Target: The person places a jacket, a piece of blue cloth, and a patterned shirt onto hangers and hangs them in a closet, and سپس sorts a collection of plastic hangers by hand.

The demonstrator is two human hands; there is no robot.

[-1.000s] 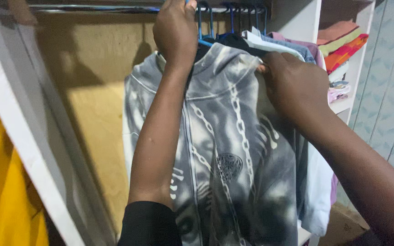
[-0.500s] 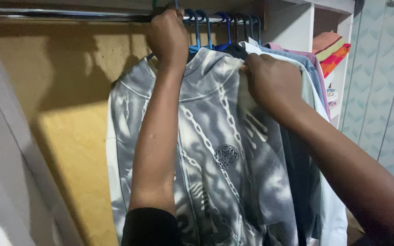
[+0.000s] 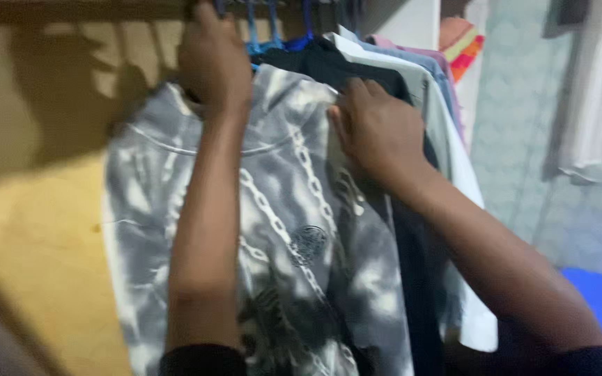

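Hoodie: the grey and white hoodie (image 3: 294, 230) with a chain print hangs at the front of the row of clothes, in a wooden closet (image 3: 43, 230).
Long way of the hoodie: it runs top to bottom, from the collar down past the bottom edge of the view.
Left hand (image 3: 214, 63): it is up at the collar, fingers closed around the neck of the hoodie, just under the blue hangers (image 3: 263, 35).
Right hand (image 3: 377, 132): it lies on the hoodie's right shoulder, fingers bent. It also touches the black shirt (image 3: 336, 66) behind. I cannot tell if it pinches the cloth or only presses on it.
Which hand is nearer the hanger: the left one. The hook is right above it.
Behind: more shirts hang close, pale and pink ones.
Change from half a second ago: the view has swung to the right and is blurry. The metal rail is out of sight now. The right hand has slid a little lower on the shoulder. The left hand stays at the collar.
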